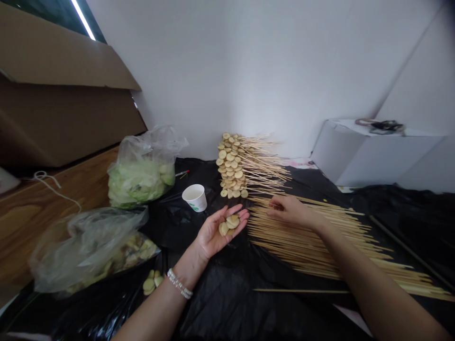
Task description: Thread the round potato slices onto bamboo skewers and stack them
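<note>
We hold loose slices (pixel 229 224) on our spread left hand (pixel 213 234); our right hand (pixel 287 210) curls over bare sticks (pixel 287 246), and we cannot tell whether its grip pinches one. Loaded skewers (pixel 232 164) lie stacked near the wall (pixel 302 71), while many sticks and these slices remain unthreaded.

Dim, soft light; bright strip (pixel 83 19) upper left; glints on black plastic (pixel 220 293); wide-angle stretch toward edges.

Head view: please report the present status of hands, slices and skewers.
Left hand open, palm up, slices on it. Right hand over loose skewers, fingers curled, grip unclear. Paper cup beyond left hand, not between the hands.
</note>
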`<state>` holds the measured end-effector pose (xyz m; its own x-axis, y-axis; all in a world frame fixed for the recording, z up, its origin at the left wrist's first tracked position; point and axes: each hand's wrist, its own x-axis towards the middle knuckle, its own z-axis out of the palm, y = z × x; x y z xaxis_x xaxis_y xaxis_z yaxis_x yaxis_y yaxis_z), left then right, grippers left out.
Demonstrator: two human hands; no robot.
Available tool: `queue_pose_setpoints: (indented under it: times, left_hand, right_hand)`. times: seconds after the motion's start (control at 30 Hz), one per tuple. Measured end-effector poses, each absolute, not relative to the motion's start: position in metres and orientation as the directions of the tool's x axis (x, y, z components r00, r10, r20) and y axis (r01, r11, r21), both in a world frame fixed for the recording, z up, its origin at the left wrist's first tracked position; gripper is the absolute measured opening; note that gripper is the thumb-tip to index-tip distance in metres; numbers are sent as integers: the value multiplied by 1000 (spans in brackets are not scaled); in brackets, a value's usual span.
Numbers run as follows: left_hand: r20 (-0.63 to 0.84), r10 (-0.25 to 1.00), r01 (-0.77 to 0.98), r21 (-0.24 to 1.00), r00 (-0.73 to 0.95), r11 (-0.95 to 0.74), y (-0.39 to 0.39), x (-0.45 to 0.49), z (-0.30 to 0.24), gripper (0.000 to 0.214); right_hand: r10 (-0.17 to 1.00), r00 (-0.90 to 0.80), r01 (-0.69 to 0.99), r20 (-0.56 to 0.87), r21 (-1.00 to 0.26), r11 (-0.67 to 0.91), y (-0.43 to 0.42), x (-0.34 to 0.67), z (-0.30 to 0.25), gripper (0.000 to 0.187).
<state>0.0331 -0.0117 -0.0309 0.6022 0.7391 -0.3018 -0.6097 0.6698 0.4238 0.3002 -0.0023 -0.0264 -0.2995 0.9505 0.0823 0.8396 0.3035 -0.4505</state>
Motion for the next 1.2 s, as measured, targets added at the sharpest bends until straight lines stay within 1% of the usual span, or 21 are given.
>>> queue_pose_setpoints:
  times: [0.13, 0.23, 0.33, 0.43, 0.53, 0.73, 0.8, 0.87, 0.97, 1.07, 1.2]
  left_hand:
    - [-302, 742, -611, 428, 598, 666, -12, 34, -30, 52]
    - [-307, 740, -608, 427, 598, 669, -12, 34, -30, 51]
    - [-312, 738, -611, 418, 599, 673, -13, 34, -29, 51]
    - [-314, 741, -613, 420, 594, 669, -12, 34, -29, 50]
    - [-312, 742, -611, 424, 594, 668, -12, 33, -29, 50]
    - [-316, 743, -606, 436, 589, 666, -11, 33, -31, 49]
    - [-320, 745, -607, 436, 585, 664, -11, 33, -31, 49]
    - [-323, 748, -609, 438, 580, 662, -11, 33, -30, 49]
    - [-329, 750, -606, 444, 574, 660, -11, 33, -31, 49]
    - [-330, 749, -607, 442, 574, 661, -11, 34, -31, 50]
    - [-329, 746, -613, 427, 579, 665, -11, 34, -31, 50]
  right_hand:
    - [959, -260, 844, 115, -455, 283, -1, 306, -24, 17]
    - [947, -323, 836, -1, -470, 284, -7, 305, -16, 7]
    - [914, -388, 836, -117, -462, 296, -12, 300, -12, 8]
    - [901, -402, 857, -160, -413, 309, -15, 292, -14, 9]
    - [920, -371, 898, -128, -302, 320, -16, 283, -17, 12]
    - [930, -367, 929, -38, 31, 368, -25, 266, -15, 20]
    - [926, -377, 922, -22, 83, 377, -26, 264, -15, 20]
    - [923, -385, 920, -24, 69, 386, -25, 266, -15, 19]
    - [920, -391, 920, -35, -9, 391, -23, 271, -16, 17]
    - [907, -421, 905, 0, -70, 420, -21, 273, -17, 20]
    - [902, -427, 899, 58, -82, 431, -21, 273, -16, 23]
